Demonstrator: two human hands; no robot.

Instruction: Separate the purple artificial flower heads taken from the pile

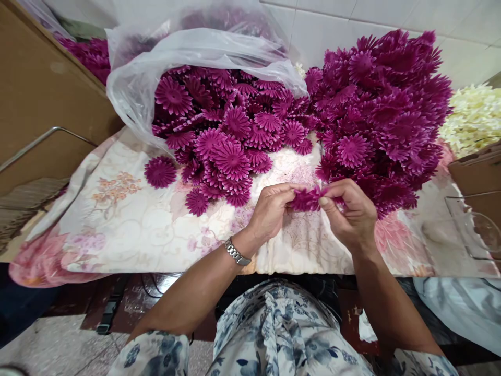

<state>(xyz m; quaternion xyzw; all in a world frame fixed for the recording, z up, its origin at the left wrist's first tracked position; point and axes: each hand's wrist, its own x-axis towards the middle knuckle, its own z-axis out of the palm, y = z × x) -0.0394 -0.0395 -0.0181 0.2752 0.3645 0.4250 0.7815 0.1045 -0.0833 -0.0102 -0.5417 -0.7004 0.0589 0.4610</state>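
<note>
Between my two hands, above the cloth near the table's middle, is a small purple artificial flower (pixel 307 200). My left hand (pixel 272 209) pinches its left side, and my right hand (pixel 349 213) grips its right side between thumb and fingers. My fingertips hide part of it, so I cannot tell whether it is one flower layer or several. Just beyond my left hand, a loose heap of flat purple flower pieces (pixel 230 159) spills out of a clear plastic bag (pixel 131 89). Behind my right hand rises a taller pile of the same purple flowers (pixel 387 115).
A floral tablecloth (pixel 129 230) covers the table. One single purple flower (pixel 160 172) lies apart at the left. Cardboard boxes stand at the left (pixel 47 83) and right edges (pixel 479 180). Pale yellow flowers (pixel 473 117) are heaped at the far right, before a white tiled wall (pixel 391 15).
</note>
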